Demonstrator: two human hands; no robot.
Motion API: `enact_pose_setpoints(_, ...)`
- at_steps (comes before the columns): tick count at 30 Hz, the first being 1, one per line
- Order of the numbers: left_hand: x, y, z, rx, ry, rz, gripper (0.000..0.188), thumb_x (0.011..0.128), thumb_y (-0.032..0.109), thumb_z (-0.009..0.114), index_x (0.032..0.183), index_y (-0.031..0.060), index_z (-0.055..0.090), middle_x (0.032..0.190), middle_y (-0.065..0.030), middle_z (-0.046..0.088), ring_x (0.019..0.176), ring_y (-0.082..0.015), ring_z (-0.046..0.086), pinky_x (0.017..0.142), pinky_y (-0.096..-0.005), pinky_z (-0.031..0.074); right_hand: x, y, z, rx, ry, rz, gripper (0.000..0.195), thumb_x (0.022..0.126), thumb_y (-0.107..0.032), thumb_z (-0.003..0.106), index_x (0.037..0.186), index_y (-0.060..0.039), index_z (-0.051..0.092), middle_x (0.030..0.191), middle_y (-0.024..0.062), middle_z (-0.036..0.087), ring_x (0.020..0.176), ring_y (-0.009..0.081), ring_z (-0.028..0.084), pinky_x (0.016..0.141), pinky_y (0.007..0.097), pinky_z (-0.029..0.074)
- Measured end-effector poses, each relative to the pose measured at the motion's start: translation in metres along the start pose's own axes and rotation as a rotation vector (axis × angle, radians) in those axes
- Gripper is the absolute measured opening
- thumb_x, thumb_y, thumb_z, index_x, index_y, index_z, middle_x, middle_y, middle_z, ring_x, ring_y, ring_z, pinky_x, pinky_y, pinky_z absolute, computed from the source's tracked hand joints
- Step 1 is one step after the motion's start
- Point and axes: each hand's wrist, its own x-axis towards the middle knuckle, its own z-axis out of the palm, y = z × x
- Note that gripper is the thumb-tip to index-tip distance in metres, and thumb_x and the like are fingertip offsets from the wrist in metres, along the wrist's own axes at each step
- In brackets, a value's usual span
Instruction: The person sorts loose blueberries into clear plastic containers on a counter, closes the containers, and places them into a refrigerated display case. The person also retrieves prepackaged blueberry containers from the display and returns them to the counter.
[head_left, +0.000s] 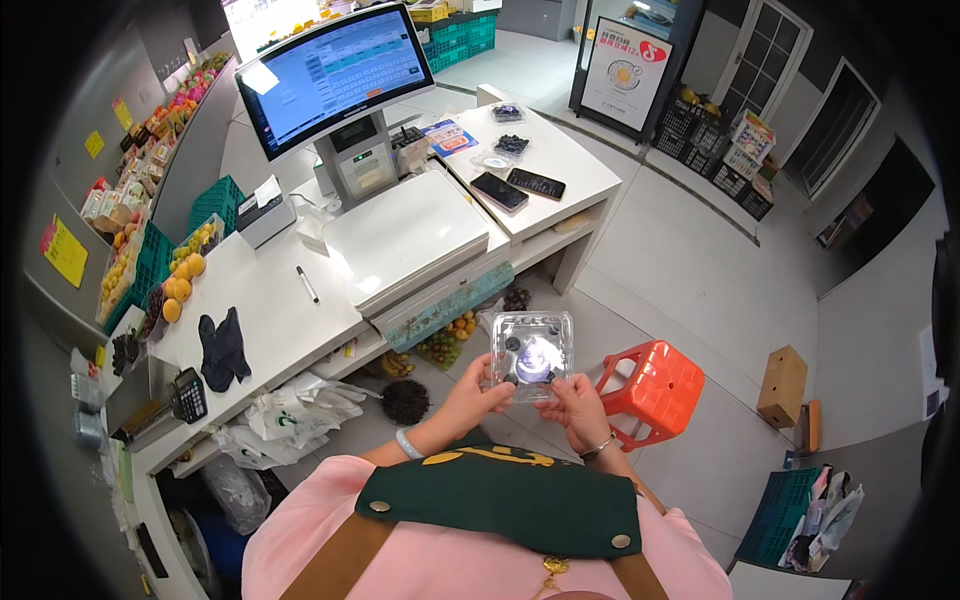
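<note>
In front of my chest I hold a clear plastic clamshell box with both hands. It bears a round purple label, and several dark blueberries show in it. My left hand grips its lower left corner, thumb on the near edge. At the lower right corner, my right hand pinches the edge between thumb and fingers. Two other boxes lie at the counter's far end: an uncovered one of blueberries and another box behind it. Beside them rests a clear lid with a round label.
Left of me stands a white counter with a weighing scale, a touchscreen till, a marker, black gloves and a calculator. Two phones lie further along. An orange plastic stool stands on the floor at right.
</note>
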Motion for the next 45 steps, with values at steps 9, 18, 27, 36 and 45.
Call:
enact_pose_setpoints(9, 0.154, 0.059, -0.035, -0.048, -0.014, -0.09, 0.049, 0.087, 0.017, 0.066, 0.128, 0.0018, 0.042, 0.103, -0.0048, 0.059, 0.082, -0.0129, 0.06, 0.063, -0.0247, 0.049, 0.13, -0.068, -0.006, -0.081, -0.031, 0.091, 0.028, 0.094, -0.028, 0.058, 0.107, -0.0073, 0.044, 0.101, 0.0131, 0.065, 0.073, 0.0159, 0.064, 0.067, 0.0281, 0.054)
enact_pose_setpoints(18, 0.29, 0.122, -0.045, 0.109, -0.201, -0.198, 0.05, 0.092, 0.02, 0.058, 0.135, 0.0043, 0.037, 0.115, -0.0075, 0.051, 0.093, -0.0144, 0.059, 0.073, -0.0269, 0.051, 0.258, -0.125, -0.037, 0.018, 0.153, -0.007, 0.026, 0.091, -0.026, 0.062, 0.1, -0.0079, 0.046, 0.09, 0.0049, 0.059, 0.072, 0.0158, 0.063, 0.062, 0.0279, 0.051)
enact_pose_setpoints(27, 0.39, 0.124, -0.044, -0.023, 0.023, -0.228, 0.045, 0.095, 0.02, 0.053, 0.137, 0.0099, 0.04, 0.125, -0.0067, 0.047, 0.099, -0.0156, 0.057, 0.082, -0.0297, 0.048, 0.485, -0.229, -0.164, -0.147, 0.346, 0.0, 0.035, 0.09, -0.024, 0.061, 0.113, -0.0051, 0.041, 0.094, 0.0084, 0.06, 0.07, 0.0185, 0.064, 0.056, 0.0268, 0.052)
enact_pose_setpoints(36, 0.501, 0.139, 0.009, -0.27, 0.489, -0.176, 0.036, 0.097, 0.022, 0.051, 0.13, 0.009, 0.045, 0.121, -0.0041, 0.053, 0.098, -0.014, 0.057, 0.08, -0.0292, 0.048, 0.653, -0.262, -0.179, -0.611, 0.0, 0.179, 0.041, 0.082, -0.024, 0.071, 0.109, -0.0013, 0.05, 0.088, 0.01, 0.061, 0.061, 0.0161, 0.063, 0.052, 0.0268, 0.05)
enact_pose_setpoints(45, 0.589, 0.148, 0.007, -0.108, 0.607, -0.112, 0.042, 0.091, 0.023, 0.058, 0.129, 0.0079, 0.048, 0.118, -0.0028, 0.053, 0.093, -0.0108, 0.056, 0.077, -0.0263, 0.047, 0.703, -0.315, -0.233, -0.871, -0.116, 0.02, 0.037, 0.084, -0.03, 0.068, 0.102, 0.0013, 0.059, 0.085, 0.0082, 0.063, 0.069, 0.0143, 0.06, 0.062, 0.0284, 0.051)
